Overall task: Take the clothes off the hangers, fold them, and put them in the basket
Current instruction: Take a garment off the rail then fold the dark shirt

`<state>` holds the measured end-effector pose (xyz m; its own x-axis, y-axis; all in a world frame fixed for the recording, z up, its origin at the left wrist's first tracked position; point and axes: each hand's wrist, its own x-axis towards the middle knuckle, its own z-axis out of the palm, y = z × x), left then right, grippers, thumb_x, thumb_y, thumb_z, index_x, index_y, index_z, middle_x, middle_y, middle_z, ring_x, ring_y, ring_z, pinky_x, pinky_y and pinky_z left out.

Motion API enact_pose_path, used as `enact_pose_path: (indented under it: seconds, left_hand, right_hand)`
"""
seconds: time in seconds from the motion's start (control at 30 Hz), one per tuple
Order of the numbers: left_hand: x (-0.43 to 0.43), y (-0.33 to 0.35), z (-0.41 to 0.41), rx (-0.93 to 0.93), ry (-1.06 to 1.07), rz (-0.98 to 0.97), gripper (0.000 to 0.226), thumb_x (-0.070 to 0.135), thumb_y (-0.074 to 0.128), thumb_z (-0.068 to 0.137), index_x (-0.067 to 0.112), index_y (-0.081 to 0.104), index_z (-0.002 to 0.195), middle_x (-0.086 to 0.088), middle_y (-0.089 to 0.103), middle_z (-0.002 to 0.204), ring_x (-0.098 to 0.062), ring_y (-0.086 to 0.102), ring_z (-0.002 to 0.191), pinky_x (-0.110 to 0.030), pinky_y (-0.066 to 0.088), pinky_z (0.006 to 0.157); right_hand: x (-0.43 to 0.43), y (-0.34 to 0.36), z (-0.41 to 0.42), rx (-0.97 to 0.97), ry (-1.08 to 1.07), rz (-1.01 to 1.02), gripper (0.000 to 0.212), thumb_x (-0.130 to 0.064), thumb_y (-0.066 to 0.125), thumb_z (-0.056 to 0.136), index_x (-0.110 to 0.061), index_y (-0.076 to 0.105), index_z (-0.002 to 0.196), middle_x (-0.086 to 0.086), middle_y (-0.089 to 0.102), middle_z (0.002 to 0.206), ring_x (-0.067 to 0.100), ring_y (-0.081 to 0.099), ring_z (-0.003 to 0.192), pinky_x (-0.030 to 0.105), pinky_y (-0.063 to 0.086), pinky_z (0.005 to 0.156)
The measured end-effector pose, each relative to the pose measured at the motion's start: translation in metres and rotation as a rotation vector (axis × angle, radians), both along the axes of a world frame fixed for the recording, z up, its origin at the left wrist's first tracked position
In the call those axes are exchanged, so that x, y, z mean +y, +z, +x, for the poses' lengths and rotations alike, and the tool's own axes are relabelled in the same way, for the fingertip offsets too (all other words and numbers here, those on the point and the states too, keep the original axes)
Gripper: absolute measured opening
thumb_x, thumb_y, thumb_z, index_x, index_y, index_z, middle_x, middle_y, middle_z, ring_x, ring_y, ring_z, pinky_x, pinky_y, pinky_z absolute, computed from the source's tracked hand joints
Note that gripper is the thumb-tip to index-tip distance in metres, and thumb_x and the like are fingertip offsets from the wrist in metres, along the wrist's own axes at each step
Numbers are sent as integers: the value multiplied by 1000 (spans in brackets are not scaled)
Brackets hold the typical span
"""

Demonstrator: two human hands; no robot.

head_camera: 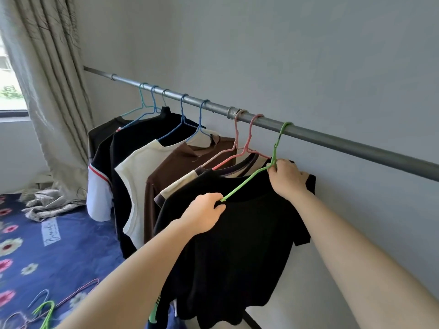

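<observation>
Black T-shirt (240,241) on green hanger (247,180), nearest end of rail (332,144). Left hand (204,213) pinches collar + hanger arm; right hand (288,178) grips far shoulder by hanger neck. Fabric soft, light, floppy (hanger thin, springy): hold at collar/shoulders.

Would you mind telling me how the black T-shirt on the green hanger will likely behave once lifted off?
Probably floppy: the black T-shirt hangs in soft folds below the green hanger. Likely light: that thin hanger carries it unbent. Held only by the left hand at its collar, it should droop.
</observation>
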<state>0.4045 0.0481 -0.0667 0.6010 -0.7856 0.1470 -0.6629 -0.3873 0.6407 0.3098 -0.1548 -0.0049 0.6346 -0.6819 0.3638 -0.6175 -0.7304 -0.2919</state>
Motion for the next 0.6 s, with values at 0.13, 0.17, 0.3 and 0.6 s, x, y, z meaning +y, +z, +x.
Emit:
enact_pose_path:
  seconds: [0.13,0.17,0.3,0.6]
  left_hand:
    - [7,17,-5,-58,50,-89,21,28,51,100,22,64,115,7,67,91,-5,64,78,-24,54,72]
    - [11,26,-6,-75,65,-119,19,28,52,100,23,65,113,7,67,89,-6,64,76,-23,53,69]
    - [37,48,-11,-37,77,-192,12,29,56,97,32,61,108,10,66,88,-8,62,64,-24,52,62]
    - [176,27,-39,164,102,-243,24,32,71,87,25,60,66,9,52,61,-7,47,55,-16,38,58]
  right_hand:
    - [-4,15,0,-137,45,-120,27,-28,37,102,-16,59,93,1,55,92,24,52,93,48,31,94]
    - [0,23,-1,-189,59,-141,26,-26,37,103,-15,59,94,1,56,91,24,50,89,44,31,91]
    - [26,45,-2,-331,196,-84,25,-21,40,102,-12,58,86,1,57,77,21,50,73,39,40,84]
    - [135,43,5,-367,633,313,28,-10,51,89,10,57,71,24,54,66,24,47,64,34,37,63]
